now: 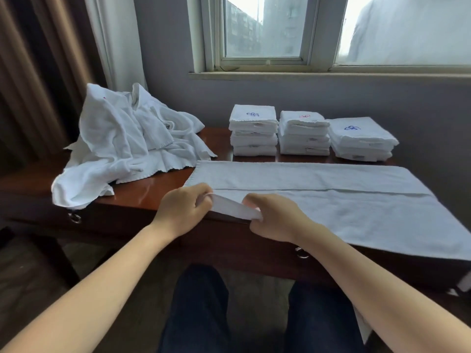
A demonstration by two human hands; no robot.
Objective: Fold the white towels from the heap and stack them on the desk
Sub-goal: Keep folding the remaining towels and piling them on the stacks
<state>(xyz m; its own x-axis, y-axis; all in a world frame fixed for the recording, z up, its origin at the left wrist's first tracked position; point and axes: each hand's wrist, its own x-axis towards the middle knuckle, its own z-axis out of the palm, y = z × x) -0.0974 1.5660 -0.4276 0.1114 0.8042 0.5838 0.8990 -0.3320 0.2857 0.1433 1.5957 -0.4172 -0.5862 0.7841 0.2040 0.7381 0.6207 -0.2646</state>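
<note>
White towel (344, 212), short edge in curled left hand (182, 212) and right hand (274, 220).

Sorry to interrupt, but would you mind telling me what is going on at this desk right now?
A person at the desk is folding white towels. The left hand and right hand both pinch the near left edge of a long towel spread flat across it. A heap of unfolded towels lies to the left, and three folded stacks stand at the back.

White towel (331, 207), white heap (122, 146); stacks (303, 133) white, blue and red embroidery; desk (153, 189) reddish-brown; curtain (38, 72) brown.
</note>
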